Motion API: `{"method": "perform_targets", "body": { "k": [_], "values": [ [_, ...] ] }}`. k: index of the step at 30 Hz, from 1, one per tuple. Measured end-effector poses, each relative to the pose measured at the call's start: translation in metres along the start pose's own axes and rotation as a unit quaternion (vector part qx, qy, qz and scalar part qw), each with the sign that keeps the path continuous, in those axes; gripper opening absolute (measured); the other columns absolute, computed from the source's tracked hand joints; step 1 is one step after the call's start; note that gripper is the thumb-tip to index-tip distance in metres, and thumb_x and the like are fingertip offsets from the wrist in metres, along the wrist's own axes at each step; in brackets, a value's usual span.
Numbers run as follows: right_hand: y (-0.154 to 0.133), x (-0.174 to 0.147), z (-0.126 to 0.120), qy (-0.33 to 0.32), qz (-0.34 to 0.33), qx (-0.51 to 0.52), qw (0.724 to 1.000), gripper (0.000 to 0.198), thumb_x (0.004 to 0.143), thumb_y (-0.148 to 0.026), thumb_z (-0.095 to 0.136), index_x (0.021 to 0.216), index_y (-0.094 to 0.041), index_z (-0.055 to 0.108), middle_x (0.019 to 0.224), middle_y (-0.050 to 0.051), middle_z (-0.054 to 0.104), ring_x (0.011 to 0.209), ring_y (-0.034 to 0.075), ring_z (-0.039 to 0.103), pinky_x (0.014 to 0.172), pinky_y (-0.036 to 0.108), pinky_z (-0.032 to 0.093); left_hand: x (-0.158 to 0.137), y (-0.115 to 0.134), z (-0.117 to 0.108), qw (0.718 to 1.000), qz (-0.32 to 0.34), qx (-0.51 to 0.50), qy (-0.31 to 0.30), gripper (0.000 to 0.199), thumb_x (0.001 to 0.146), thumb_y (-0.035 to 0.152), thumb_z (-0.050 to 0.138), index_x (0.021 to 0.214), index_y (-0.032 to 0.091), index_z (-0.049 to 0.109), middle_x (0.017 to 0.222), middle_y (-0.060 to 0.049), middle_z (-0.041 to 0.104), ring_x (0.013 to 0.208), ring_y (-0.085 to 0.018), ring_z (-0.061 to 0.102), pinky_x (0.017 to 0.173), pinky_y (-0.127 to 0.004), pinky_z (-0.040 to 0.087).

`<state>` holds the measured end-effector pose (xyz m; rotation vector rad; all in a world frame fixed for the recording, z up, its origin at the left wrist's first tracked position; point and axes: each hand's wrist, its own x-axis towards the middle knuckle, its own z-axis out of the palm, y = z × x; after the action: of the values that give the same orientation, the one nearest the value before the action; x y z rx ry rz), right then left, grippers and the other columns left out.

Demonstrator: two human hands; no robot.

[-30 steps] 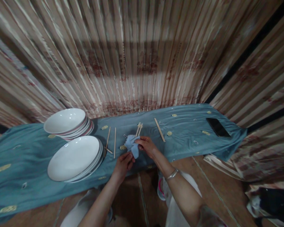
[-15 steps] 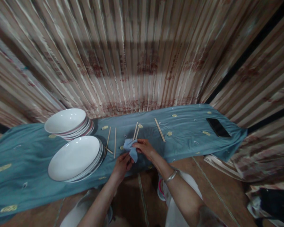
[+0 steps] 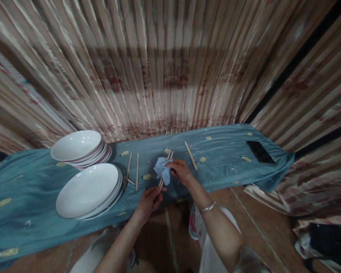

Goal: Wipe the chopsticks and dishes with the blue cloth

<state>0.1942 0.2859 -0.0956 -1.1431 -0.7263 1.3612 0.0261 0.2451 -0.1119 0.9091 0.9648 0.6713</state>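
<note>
My left hand (image 3: 150,200) is closed on the near ends of a pair of wooden chopsticks (image 3: 161,183). Around the middle of that pair a light blue cloth (image 3: 162,169) is wrapped, pinched by my right hand (image 3: 181,170). The far tips stick out beyond the cloth. Left of my hands, several loose chopsticks (image 3: 137,171) lie on the blue tablecloth (image 3: 218,163), one crossing near the plates. Another pair of chopsticks (image 3: 190,155) lies side by side to the right.
At the left stands a stack of white plates (image 3: 88,191), with a stack of white bowls (image 3: 76,146) behind it. A black phone (image 3: 260,152) lies at the right end. A pleated curtain (image 3: 170,76) hangs along the table's back edge.
My right hand and the cloth have moved up along the chopsticks, away from my left hand. The near ends now show between the cloth and my left fingers.
</note>
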Motion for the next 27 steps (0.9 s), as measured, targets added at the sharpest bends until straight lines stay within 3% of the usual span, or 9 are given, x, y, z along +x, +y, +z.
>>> {"method": "perform_targets", "body": {
  "k": [13,27],
  "values": [
    [-0.019,0.006,-0.019,0.055,-0.022,0.032,0.998,0.018,0.05,-0.032,0.071,0.058,-0.018,0.061,0.044,-0.007,0.049,0.041,0.005,0.034,0.042,0.021,0.021,-0.002,-0.004,0.001,1.0,-0.02,0.014,-0.02,0.047,0.061,0.054,0.069,0.08,0.011,0.067,0.048,0.005,0.046,0.035,-0.002,0.025,0.041,-0.022,0.01],
    [-0.018,0.003,-0.014,0.031,-0.005,0.073,0.997,0.021,0.051,-0.032,0.073,0.056,-0.017,0.058,0.043,-0.008,0.047,0.04,0.004,0.034,0.04,0.02,0.02,-0.002,-0.005,0.003,1.0,-0.018,-0.006,-0.01,0.045,0.06,0.052,0.07,0.077,0.011,0.066,0.05,0.005,0.047,0.036,-0.001,0.026,0.042,-0.021,0.01]
  ]
}}
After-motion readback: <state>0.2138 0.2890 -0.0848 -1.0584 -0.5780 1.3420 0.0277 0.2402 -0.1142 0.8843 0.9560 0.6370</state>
